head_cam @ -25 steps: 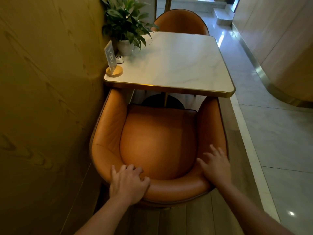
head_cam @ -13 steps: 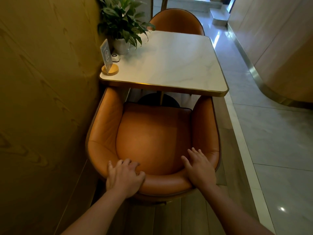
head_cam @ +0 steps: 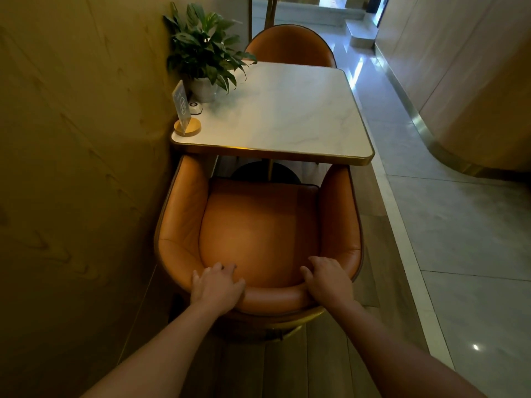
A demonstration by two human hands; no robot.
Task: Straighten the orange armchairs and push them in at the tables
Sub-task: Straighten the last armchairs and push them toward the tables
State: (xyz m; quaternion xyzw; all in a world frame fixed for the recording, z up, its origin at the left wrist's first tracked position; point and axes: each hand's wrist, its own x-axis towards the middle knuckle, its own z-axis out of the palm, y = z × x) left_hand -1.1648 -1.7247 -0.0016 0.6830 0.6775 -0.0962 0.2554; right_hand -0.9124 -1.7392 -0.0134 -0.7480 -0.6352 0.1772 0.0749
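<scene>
Orange armchair (head_cam: pixel 258 225) backrest gripped by left hand (head_cam: pixel 217 285) and right hand (head_cam: pixel 327 280), fingers curled over; armrests reaching marble table (head_cam: pixel 281 110) edge.

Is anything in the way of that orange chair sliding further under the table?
Nothing visible blocks it. The left hand and right hand grip the armchair backrest directly, and its arms reach the table edge. Only the dark pedestal base stands ahead of the seat.

Dim; glare on floor (head_cam: pixel 475 346), edges warped.
</scene>
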